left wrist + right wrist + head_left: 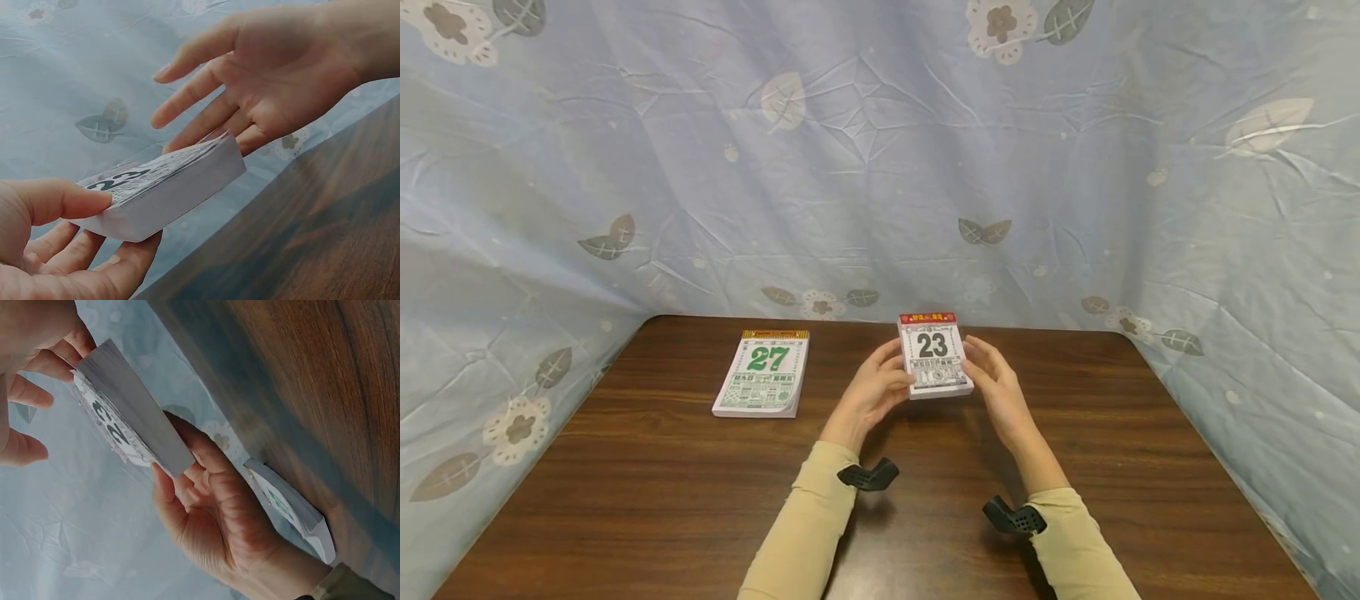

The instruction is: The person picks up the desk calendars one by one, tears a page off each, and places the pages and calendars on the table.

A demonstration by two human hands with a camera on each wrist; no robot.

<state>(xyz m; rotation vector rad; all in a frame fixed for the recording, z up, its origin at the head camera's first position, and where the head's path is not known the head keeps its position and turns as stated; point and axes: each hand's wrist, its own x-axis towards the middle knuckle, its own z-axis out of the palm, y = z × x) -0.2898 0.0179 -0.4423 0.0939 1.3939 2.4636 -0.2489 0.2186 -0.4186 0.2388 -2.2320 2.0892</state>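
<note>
My left hand (868, 392) holds a thick tear-off calendar (933, 350) by its left side, thumb on the front and fingers underneath. The pad has a red top band and a large black 23, and it is raised above the table, tilted toward me. At its right side is my right hand (1002, 393). In the left wrist view the right hand's fingers (194, 94) are spread and nearly straight, close by the pad's far edge. Part of them is hidden behind the pad.
A second tear-off calendar (763, 375) with a green 27 and a yellow-and-dark top band lies on the brown wooden table (647, 492) to the left. One lower corner of its sheets curls up. A pale blue floral cloth (880, 167) hangs behind and around the table.
</note>
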